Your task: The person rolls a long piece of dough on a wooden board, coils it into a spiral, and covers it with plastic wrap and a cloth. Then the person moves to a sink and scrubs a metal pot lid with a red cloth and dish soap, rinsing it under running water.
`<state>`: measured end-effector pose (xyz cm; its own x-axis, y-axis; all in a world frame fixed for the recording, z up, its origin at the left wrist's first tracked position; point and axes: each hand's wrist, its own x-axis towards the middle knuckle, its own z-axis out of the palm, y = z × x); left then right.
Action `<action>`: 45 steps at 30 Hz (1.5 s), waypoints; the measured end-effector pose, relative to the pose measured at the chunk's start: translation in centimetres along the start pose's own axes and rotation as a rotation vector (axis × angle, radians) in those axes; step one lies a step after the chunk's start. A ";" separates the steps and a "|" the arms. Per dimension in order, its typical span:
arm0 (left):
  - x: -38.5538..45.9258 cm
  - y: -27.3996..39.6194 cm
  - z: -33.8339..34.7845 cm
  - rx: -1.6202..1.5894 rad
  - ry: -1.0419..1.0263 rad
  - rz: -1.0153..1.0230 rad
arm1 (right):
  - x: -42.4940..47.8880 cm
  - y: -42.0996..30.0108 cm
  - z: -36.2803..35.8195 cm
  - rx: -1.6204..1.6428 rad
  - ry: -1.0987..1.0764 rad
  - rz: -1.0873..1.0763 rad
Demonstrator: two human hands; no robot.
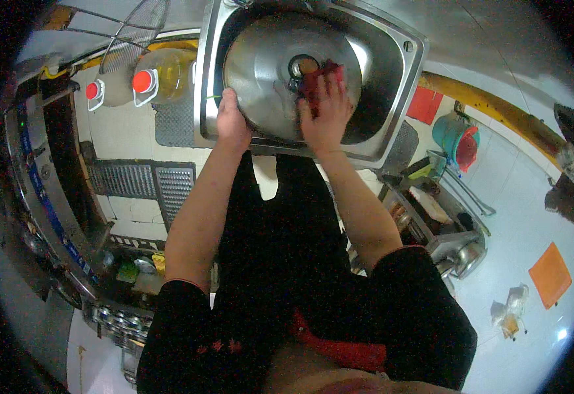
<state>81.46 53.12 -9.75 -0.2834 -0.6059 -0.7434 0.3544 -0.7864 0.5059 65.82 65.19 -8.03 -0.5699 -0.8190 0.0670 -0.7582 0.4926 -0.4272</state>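
A large round metal lid (262, 54) with a dark-ringed knob (304, 65) at its middle rests in a stainless steel sink (384, 147). My left hand (232, 123) grips the lid's near left rim, thumb on top. A dark red cloth or scrubber (311, 88) lies under the fingers of my right hand (328, 115), pressed on the lid just right of the knob. This hand is blurred, and its fingers partly cover the red piece. By my left thumb, a thin green scrap (213, 97) sticks to the sink's edge.
Two plastic jugs with red caps, one holding yellow liquid (173, 74), stand left of the sink below a mesh strainer (141, 29). Metal floor grates (121, 178) lie at left. On the right are a yellow pipe (494, 106), a teal container (447, 130) and a cluttered metal rack (434, 241).
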 end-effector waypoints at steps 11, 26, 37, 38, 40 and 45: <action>3.3 -1.9 -0.1 0.107 0.113 0.111 | 14.4 -7.2 6.7 -0.081 -0.070 -0.236; 4.1 -0.5 1.6 0.171 0.218 0.129 | 13.1 -6.1 6.2 0.164 -0.197 -0.236; 5.2 -0.7 0.6 0.273 0.278 0.109 | 15.0 -6.3 7.8 -0.002 -0.242 -0.288; 5.8 -1.3 0.1 0.129 0.295 0.169 | 11.7 -8.0 7.2 0.014 -0.213 -0.447; 6.2 -2.3 0.2 -0.009 0.298 0.238 | 10.4 -7.5 7.0 0.055 -0.203 -0.610; 4.6 -0.1 1.1 0.332 0.208 0.107 | 20.8 1.5 6.2 0.172 -0.612 -0.054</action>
<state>79.15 50.25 -12.69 -0.0624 -0.6761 -0.7342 0.0557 -0.7368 0.6738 54.84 47.09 -12.83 -0.2097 -0.8862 -0.4132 -0.6902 0.4335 -0.5794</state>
